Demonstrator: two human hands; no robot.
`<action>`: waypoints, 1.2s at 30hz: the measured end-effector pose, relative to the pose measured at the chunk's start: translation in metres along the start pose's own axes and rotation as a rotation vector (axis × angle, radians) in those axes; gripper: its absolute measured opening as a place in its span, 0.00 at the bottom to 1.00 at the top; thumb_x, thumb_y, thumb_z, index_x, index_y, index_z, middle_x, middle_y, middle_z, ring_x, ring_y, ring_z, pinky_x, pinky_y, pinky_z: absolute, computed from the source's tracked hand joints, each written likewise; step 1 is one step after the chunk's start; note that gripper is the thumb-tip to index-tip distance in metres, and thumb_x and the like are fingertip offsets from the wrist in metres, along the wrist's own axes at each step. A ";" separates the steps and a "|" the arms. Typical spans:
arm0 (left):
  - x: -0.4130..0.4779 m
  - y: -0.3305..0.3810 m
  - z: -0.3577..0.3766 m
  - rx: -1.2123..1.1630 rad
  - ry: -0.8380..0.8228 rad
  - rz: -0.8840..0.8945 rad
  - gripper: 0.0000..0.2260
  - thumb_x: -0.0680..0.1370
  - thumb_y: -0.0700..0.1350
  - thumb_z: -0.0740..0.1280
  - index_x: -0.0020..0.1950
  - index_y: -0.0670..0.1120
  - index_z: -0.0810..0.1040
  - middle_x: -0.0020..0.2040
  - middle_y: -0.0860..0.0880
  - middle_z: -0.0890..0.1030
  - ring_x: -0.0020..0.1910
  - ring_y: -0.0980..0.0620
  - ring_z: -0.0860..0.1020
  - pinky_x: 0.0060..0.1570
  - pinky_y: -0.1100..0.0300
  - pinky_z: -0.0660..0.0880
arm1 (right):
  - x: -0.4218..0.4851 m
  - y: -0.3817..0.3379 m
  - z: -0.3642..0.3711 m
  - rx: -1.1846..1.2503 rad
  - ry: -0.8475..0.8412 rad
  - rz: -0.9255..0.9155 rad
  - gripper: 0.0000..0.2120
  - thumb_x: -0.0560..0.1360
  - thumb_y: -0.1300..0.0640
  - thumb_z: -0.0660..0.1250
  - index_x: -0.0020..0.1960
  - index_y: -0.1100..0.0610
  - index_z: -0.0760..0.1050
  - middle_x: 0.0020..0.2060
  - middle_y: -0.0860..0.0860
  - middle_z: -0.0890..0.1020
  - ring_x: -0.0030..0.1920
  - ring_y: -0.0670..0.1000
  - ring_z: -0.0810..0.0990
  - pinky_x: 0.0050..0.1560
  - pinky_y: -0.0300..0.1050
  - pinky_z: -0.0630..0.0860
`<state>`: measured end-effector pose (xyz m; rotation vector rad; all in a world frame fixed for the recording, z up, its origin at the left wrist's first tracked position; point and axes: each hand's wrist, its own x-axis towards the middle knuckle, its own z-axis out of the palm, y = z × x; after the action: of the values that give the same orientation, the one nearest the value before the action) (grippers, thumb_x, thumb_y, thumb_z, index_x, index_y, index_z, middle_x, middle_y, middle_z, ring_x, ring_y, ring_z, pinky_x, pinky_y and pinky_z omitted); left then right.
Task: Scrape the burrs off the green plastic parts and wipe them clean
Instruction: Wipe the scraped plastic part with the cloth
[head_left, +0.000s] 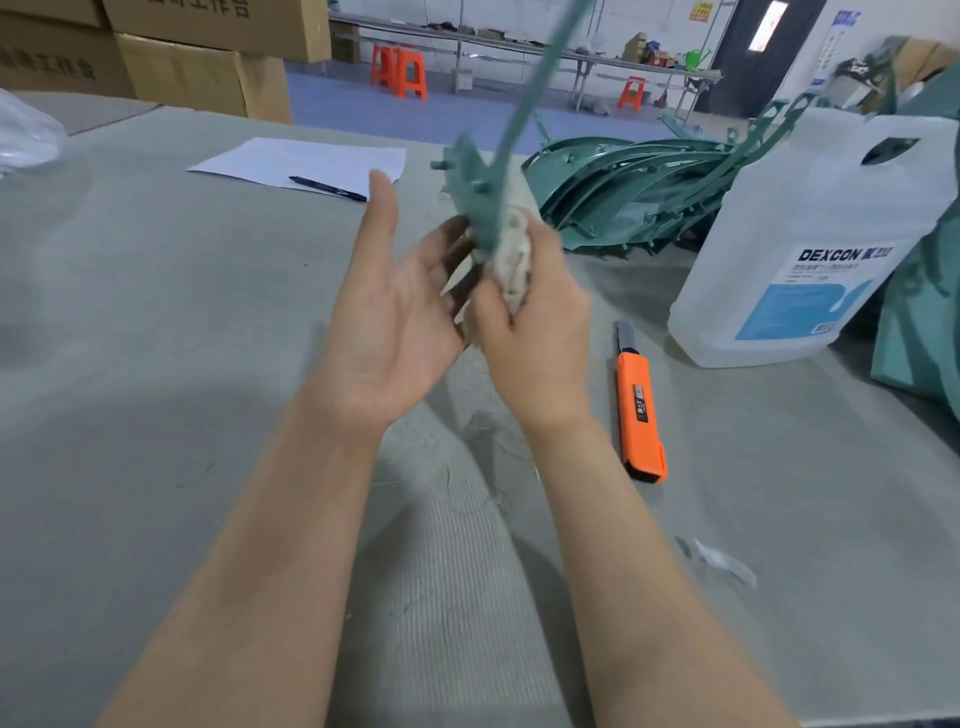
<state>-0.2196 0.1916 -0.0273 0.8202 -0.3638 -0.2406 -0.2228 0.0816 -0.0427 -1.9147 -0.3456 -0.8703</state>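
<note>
Green plastic part (480, 205), blurred and raised above the table (156, 312), is wrapped in a white cloth (511, 260) clamped by the right hand (530, 332), apparently for wiping. Left hand (387, 322) is spread, empty, beside it. An orange utility knife (640, 410) lies near.

The green plastic part (514, 119) is blurred, and its upper end is cut off by the top edge. The cloth (511, 260) hides where the right hand's fingers (488, 312) meet the part. The small print on the jug (810, 249) label is too small to read.
</note>
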 end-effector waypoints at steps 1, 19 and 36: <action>0.002 -0.003 0.000 0.082 0.078 0.007 0.27 0.78 0.66 0.52 0.56 0.46 0.77 0.51 0.53 0.81 0.54 0.54 0.79 0.55 0.59 0.76 | 0.002 0.000 -0.003 0.036 0.074 0.055 0.17 0.75 0.64 0.63 0.63 0.61 0.72 0.39 0.47 0.78 0.35 0.43 0.73 0.38 0.35 0.71; -0.004 -0.009 -0.003 0.222 -0.041 -0.125 0.14 0.77 0.54 0.63 0.51 0.49 0.85 0.51 0.49 0.85 0.50 0.53 0.83 0.46 0.60 0.79 | 0.023 0.029 -0.034 -0.132 0.137 0.338 0.23 0.83 0.48 0.57 0.30 0.52 0.59 0.26 0.44 0.66 0.29 0.46 0.63 0.34 0.47 0.59; 0.001 -0.005 0.004 -0.093 0.126 0.014 0.20 0.82 0.59 0.50 0.52 0.49 0.77 0.45 0.54 0.84 0.49 0.57 0.82 0.56 0.60 0.77 | -0.014 -0.027 0.025 -0.115 -0.297 -0.017 0.25 0.81 0.52 0.51 0.75 0.60 0.62 0.76 0.53 0.63 0.77 0.51 0.57 0.77 0.49 0.47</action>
<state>-0.2203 0.1855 -0.0279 0.7366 -0.2382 -0.1906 -0.2374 0.1184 -0.0416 -2.1555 -0.4983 -0.6272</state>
